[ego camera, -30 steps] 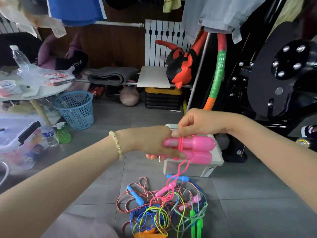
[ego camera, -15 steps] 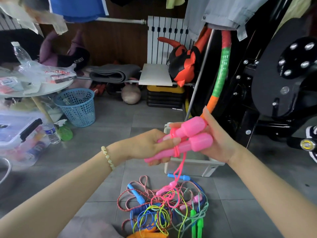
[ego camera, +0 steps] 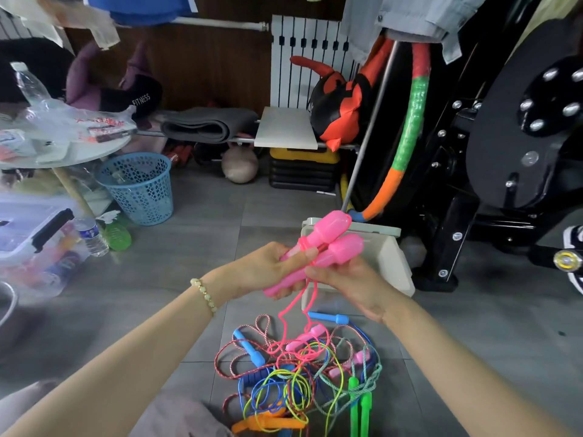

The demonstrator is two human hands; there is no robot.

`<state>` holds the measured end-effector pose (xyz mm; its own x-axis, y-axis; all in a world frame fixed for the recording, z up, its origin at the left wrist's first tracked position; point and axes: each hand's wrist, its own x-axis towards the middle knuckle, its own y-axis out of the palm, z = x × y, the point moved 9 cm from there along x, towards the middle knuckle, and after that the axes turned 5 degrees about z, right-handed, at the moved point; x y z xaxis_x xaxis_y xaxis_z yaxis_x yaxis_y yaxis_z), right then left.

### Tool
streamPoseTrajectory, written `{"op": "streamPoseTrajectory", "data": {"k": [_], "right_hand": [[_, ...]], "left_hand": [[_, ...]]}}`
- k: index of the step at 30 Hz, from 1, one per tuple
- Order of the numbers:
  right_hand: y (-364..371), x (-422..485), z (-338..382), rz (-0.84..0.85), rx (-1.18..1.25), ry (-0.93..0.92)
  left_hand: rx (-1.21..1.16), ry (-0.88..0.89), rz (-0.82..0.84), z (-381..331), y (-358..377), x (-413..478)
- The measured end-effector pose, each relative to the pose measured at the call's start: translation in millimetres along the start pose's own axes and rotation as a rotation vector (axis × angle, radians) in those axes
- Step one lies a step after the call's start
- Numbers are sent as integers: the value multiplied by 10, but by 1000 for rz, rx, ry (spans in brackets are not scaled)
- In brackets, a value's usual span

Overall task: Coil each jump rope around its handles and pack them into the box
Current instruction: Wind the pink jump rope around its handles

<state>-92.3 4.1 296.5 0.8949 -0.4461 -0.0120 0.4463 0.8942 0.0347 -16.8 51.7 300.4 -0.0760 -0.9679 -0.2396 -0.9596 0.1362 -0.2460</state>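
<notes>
My left hand [ego camera: 268, 272] grips the narrow ends of two pink jump-rope handles [ego camera: 328, 244] held side by side, tilted up to the right. A few turns of pink cord [ego camera: 291, 307] wrap the handles near my thumb; the rest hangs down into the pile. My right hand [ego camera: 347, 285] pinches that cord just below the handles. Behind them on the floor stands the white box [ego camera: 391, 263]. Below lies a tangled pile of jump ropes [ego camera: 303, 370] with blue, pink, green and orange handles.
A blue mesh basket [ego camera: 138, 187] and a round table [ego camera: 63, 152] stand at the left, with a clear lidded bin [ego camera: 34, 234] and bottles beside them. Black exercise equipment [ego camera: 504, 152] fills the right. A padded hoop [ego camera: 407, 143] leans behind the box.
My right hand has swung from over the handles to under them, carrying the pink cord round. The handles now tilt upward. My left hand keeps its grip.
</notes>
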Motion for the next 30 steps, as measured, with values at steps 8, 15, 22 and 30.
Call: {"op": "streamPoseTrajectory", "data": {"k": [8,15,22,30], "right_hand": [[-27,27,-174,-105,33,38],[32,28,-337,-16,-46,167],[-60,76,-345,-212,-382,195],[75,38,60,-124,-769,91]], "left_hand": [[53,-95,-83,135,-86,56],[102,-126,-146,216,-202,96],[6,-139,-250,347,-415,117],[-104,-140,-356,419,-505,78]]}}
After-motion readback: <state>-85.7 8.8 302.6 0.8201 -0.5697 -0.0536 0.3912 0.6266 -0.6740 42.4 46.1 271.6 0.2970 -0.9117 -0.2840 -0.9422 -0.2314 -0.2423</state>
